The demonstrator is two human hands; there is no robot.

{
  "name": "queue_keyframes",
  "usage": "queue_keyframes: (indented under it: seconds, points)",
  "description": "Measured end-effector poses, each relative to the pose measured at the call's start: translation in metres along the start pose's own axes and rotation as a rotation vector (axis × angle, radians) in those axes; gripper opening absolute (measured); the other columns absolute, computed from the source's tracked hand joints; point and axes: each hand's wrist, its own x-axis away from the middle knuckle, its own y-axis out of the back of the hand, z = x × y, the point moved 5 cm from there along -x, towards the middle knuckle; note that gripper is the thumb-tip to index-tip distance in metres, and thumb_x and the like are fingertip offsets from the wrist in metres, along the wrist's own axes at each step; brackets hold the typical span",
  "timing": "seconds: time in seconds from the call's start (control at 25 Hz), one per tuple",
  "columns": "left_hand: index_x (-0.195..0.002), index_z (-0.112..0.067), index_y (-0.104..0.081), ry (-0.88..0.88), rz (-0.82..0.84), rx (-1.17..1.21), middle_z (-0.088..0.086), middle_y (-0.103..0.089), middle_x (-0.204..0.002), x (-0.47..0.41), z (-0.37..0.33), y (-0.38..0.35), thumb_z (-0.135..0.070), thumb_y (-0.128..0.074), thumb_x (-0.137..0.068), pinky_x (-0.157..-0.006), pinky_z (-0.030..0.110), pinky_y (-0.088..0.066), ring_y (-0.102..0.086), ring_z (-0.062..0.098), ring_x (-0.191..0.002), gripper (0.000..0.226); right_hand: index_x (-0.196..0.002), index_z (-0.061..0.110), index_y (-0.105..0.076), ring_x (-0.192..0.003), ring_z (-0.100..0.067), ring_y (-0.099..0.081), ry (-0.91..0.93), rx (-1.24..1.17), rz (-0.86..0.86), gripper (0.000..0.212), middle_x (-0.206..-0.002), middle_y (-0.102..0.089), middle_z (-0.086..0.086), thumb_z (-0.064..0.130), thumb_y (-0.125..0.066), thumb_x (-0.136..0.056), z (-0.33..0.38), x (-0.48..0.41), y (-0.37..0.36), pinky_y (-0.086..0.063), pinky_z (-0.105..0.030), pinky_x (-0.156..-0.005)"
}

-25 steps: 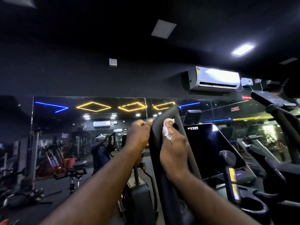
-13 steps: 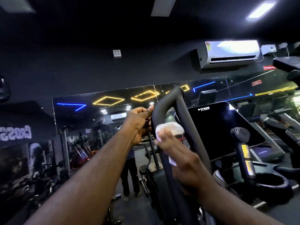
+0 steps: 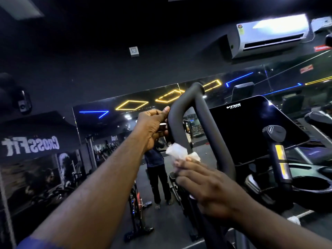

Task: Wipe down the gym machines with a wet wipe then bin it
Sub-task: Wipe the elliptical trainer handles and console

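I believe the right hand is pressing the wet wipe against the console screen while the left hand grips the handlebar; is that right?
Not quite: the head view shows the right hand pressing the wet wipe against the handlebar, not the console screen; the left hand does grip the handlebar.

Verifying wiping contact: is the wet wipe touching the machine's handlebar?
Touching. The head view shows the right hand pressing the wet wipe against the black handlebar, the wipe wrapping over its tube with no gap.
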Motion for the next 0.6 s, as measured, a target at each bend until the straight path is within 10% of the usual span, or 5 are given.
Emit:
queue_keyframes:
  seconds: [0.16,0.36,0.6]
  points:
    - [-0.105,-0.002,-0.071,0.003,-0.04,0.011,0.011,-0.076,-0.089,0.005,-0.001,-0.006,-0.031,-0.071,-0.098,-0.061,0.033,-0.06,-0.071,0.018,-0.068,0.029,-0.122,0.01,-0.066,-0.104,-0.024,-0.067,-0.23,-0.133,-0.224,0.032,-0.112,-0.071,-0.006,0.007,-0.05,-0.094,-0.047,-0.039,0.041,-0.057,-0.039,-0.087]
    - [-0.096,-0.01,-0.075,-0.072,-0.159,-0.061,0.015,-0.075,-0.088,0.014,0.002,-0.012,-0.035,-0.065,-0.103,-0.07,0.04,-0.059,-0.067,0.021,-0.072,0.028,-0.154,0.005,-0.047,-0.152,-0.015,-0.037,-0.424,-0.321,-0.241,0.065,-0.161,-0.044,-0.008,-0.011,-0.045,-0.091,-0.027,-0.009,-0.006,-0.038,-0.036,-0.121]
    - [-0.103,-0.007,-0.077,-0.102,-0.117,-0.122,0.012,-0.077,-0.093,0.023,0.001,-0.008,-0.036,-0.072,-0.098,-0.072,0.037,-0.058,-0.066,0.019,-0.075,0.03,-0.13,0.019,-0.072,-0.109,-0.007,-0.07,-0.869,-0.73,-0.472,0.031,-0.119,-0.074,0.007,0.015,-0.051,-0.108,-0.081,-0.029,0.015,-0.049,-0.004,-0.084]
